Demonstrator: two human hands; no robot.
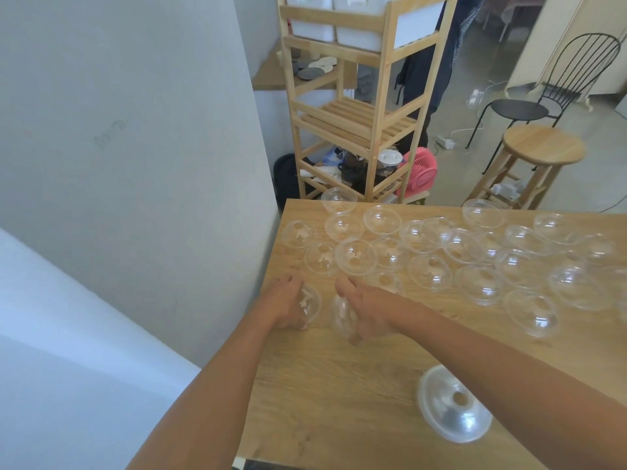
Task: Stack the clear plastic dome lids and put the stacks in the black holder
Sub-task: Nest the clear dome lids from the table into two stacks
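Observation:
Several clear plastic dome lids (pixel 431 269) lie scattered across the far half of the wooden table (pixel 332 395). My left hand (pixel 288 305) is closed around one dome lid (pixel 312 305) near the table's left edge. Just to its right, my right hand (pixel 366 312) grips another dome lid (pixel 341 315) turned on its side. The two held lids are a small gap apart. A thicker stack of dome lids (pixel 453 403) rests on the near part of the table, under my right forearm. The black holder is not in view.
A wooden shelf rack (pixel 353 120) stands beyond the table's far edge, with a pink fan (pixel 419 171) at its foot. A round wooden stool (pixel 539 154) and a black chair (pixel 543 100) stand at the far right. A grey wall (pixel 135 130) runs along the left.

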